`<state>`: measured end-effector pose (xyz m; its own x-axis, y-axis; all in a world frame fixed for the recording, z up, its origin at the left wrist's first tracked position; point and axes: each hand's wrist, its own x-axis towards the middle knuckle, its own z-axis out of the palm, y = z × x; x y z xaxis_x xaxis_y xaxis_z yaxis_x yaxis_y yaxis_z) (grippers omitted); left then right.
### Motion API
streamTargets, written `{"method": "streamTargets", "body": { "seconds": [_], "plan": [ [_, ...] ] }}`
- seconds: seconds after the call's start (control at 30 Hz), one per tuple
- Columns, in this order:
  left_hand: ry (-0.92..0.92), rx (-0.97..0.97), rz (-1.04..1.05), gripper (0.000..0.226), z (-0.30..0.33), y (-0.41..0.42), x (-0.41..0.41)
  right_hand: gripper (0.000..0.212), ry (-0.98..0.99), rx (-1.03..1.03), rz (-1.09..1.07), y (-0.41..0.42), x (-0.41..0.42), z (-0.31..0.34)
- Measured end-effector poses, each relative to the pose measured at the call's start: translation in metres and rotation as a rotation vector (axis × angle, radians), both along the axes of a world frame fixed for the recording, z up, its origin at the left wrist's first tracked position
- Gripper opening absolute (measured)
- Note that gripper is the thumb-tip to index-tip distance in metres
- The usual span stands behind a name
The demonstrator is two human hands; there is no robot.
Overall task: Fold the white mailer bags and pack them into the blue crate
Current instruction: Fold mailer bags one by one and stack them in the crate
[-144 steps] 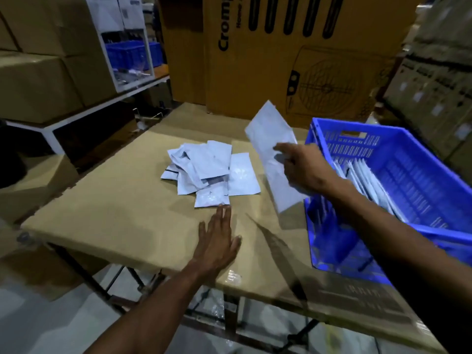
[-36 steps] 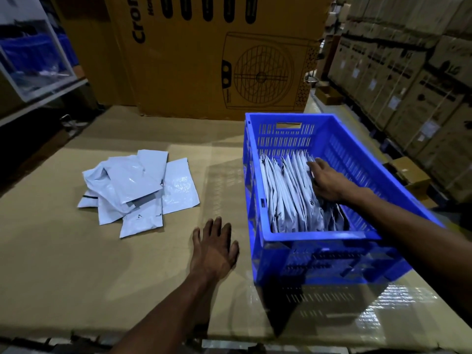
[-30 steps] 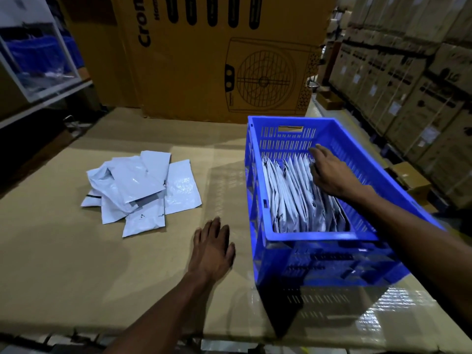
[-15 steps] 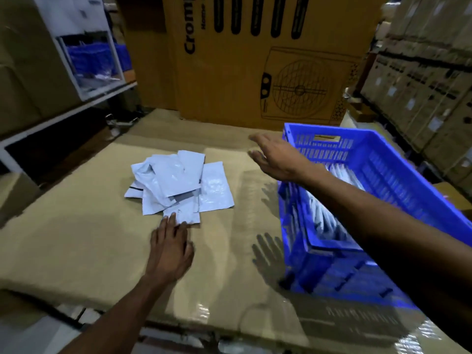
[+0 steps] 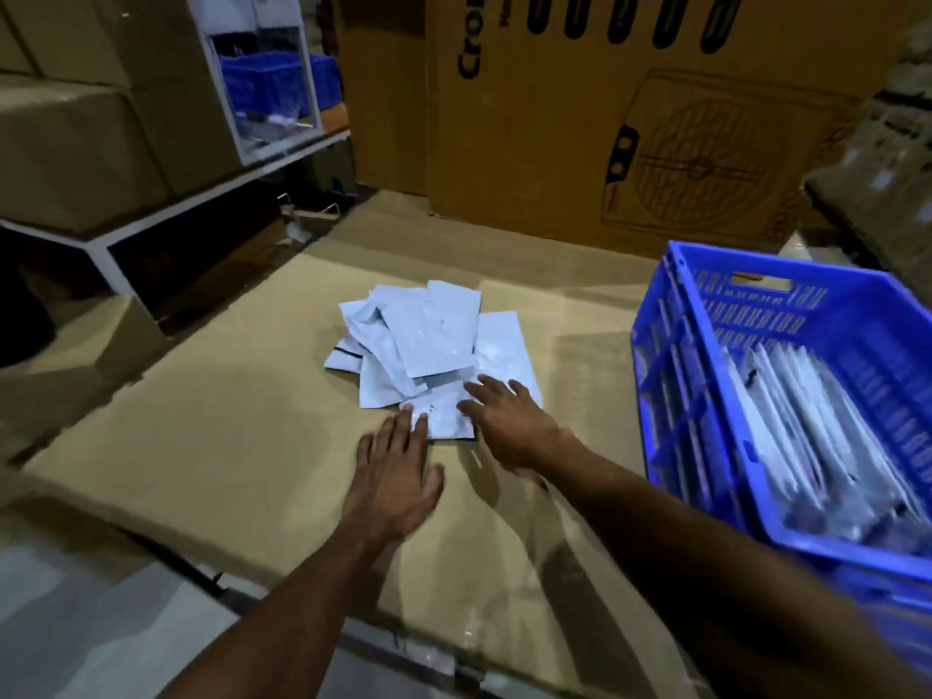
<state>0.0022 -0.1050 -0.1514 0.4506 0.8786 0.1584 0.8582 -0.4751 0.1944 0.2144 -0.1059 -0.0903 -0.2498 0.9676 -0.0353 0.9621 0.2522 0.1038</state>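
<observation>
Both hands at the loose pile of white plastic mailer bags.
Left hand and right hand, fingers spread flat, touch the nearest bag, gripping nothing; blue slatted plastic crate stands beside.

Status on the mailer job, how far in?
Partway. Done: a row of folded bags stands in the blue crate. In hand: left hand and right hand reach, fingers straight, onto the nearest bag; nothing gripped. Left: the loose pile on the cardboard-covered table.

Cardboard-covered table, white mailer bags heaped, blue crate right
</observation>
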Motion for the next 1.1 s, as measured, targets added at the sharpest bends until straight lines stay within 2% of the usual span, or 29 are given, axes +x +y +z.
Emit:
{"method": "streamTargets", "body": {
  "seconds": [0.13, 0.3, 0.37, 0.6, 0.7, 0.77, 0.9, 1.0, 1.1],
  "plan": [
    [0.008, 0.007, 0.005, 0.074, -0.002, 0.001, 0.000, 0.048, 0.072, 0.107, 0.062, 0.001, -0.009, -0.030],
    [-0.033, 0.014, 0.027, 0.077, -0.001, 0.005, 0.000, 0.013, 0.163, 0.357, 0.186, 0.005, -0.019, -0.034],
    [-0.045, 0.031, 0.021, 0.077, 0.000, 0.007, -0.001, 0.009, 0.192, 0.420, 0.249, -0.005, -0.028, -0.038],
    [-0.018, -0.019, -0.091, 0.091, -0.005, 0.004, -0.016, 0.026, 0.244, 0.362, 0.236, -0.046, -0.041, -0.041],
    [-0.034, -0.025, -0.193, 0.093, -0.005, -0.005, -0.027, 0.054, 0.182, 0.272, 0.200, -0.059, -0.026, -0.036],
    [0.003, -0.024, -0.289, 0.096, -0.004, -0.013, -0.038, 0.062, 0.151, 0.195, 0.159, -0.068, -0.014, -0.037],
    [0.045, -0.030, -0.413, 0.095, 0.005, -0.020, -0.054, 0.065, 0.262, 0.102, 0.167, -0.096, -0.003, -0.054],
    [0.041, -0.047, -0.419, 0.095, 0.011, -0.024, -0.058, 0.061, 0.296, 0.170, 0.136, -0.114, -0.012, -0.062],
    [0.064, -0.043, -0.371, 0.099, 0.018, -0.027, -0.058, 0.060, 0.266, 0.214, 0.010, -0.124, -0.027, -0.060]
  ]
}}
